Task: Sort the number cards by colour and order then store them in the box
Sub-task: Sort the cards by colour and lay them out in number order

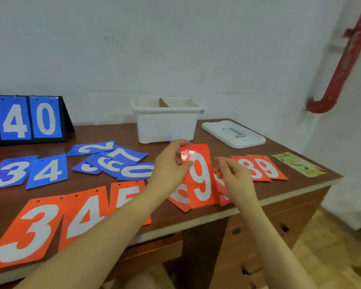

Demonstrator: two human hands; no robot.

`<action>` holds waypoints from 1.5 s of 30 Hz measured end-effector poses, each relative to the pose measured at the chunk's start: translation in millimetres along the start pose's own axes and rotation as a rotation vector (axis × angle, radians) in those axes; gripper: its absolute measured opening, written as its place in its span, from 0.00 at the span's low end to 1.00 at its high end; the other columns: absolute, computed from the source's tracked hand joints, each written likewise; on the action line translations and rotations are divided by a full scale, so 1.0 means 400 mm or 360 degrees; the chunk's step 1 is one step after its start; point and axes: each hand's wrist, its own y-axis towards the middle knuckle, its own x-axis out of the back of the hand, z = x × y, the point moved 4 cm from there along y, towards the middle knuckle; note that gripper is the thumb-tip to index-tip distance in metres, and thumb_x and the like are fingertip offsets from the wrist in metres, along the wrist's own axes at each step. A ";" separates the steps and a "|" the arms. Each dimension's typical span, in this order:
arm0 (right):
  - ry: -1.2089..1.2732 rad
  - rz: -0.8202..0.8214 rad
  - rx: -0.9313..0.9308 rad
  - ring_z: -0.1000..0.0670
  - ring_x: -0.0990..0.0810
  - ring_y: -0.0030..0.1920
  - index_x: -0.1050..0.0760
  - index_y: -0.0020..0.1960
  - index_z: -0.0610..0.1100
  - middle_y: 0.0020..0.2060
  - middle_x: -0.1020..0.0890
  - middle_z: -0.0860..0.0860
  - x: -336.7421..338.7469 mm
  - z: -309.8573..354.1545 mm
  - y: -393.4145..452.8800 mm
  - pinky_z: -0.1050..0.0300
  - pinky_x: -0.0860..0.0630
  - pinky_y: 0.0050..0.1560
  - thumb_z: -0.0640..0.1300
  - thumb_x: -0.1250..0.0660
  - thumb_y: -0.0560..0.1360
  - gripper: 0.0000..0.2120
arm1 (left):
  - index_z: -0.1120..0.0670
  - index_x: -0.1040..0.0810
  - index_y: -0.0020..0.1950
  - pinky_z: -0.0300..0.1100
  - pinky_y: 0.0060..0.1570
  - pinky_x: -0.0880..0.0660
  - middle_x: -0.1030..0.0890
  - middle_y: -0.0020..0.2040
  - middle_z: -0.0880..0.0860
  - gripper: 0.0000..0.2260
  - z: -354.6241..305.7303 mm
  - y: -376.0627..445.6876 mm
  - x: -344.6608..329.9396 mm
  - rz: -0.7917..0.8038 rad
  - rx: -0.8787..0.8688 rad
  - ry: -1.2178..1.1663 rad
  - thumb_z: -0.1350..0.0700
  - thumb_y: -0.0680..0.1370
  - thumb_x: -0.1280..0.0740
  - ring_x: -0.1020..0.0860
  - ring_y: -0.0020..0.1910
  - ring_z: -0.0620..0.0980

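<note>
My left hand (171,163) pinches the left edge of a red 9 card (200,180), raised over a small pile of red cards (180,198) near the table's front edge. My right hand (233,176) hovers just right of that card with loosely curled fingers, over more red cards; whether it holds one is unclear. Red 3, 4 and 5 cards (75,217) lie in a row at the front left. Red 8 and 9 cards (263,167) lie to the right. Blue 3 and 4 cards (29,172) and a loose blue heap (117,161) lie behind. The white box (167,122) stands open at the back.
The box's white lid (233,133) lies to its right. A scoreboard stand (27,119) showing blue 4 and 0 stands at the back left. A yellow-green printed card (300,164) lies at the table's right corner. A red pipe (342,65) runs down the wall.
</note>
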 end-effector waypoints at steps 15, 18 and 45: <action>-0.0986 -0.0218 -0.0205 0.44 0.26 0.61 0.25 0.59 0.43 0.60 0.23 0.45 0.197 -0.183 0.145 0.46 0.36 0.64 0.47 0.51 0.81 0.18 | 0.49 0.23 0.57 0.39 0.49 0.24 0.20 0.51 0.55 0.14 0.013 0.157 -0.159 0.0031 0.0120 -0.0015 0.58 0.73 0.30 0.20 0.42 0.46; -0.1171 -0.0051 -0.0416 0.46 0.26 0.62 0.26 0.62 0.44 0.60 0.21 0.45 0.251 -0.233 0.173 0.48 0.42 0.70 0.51 0.56 0.82 0.23 | 0.53 0.24 0.60 0.34 0.45 0.24 0.20 0.50 0.55 0.18 -0.008 0.196 -0.255 0.0191 0.0122 -0.0106 0.62 0.72 0.30 0.21 0.39 0.44; -0.1391 -0.0448 -0.0258 0.43 0.34 0.65 0.28 0.64 0.46 0.62 0.28 0.46 0.305 -0.327 0.245 0.44 0.43 0.65 0.46 0.44 0.79 0.16 | 0.45 0.38 0.71 0.53 0.66 0.42 0.36 0.72 0.50 0.26 0.039 0.265 -0.513 0.1009 -0.0199 0.1363 0.37 0.76 0.43 0.37 0.69 0.55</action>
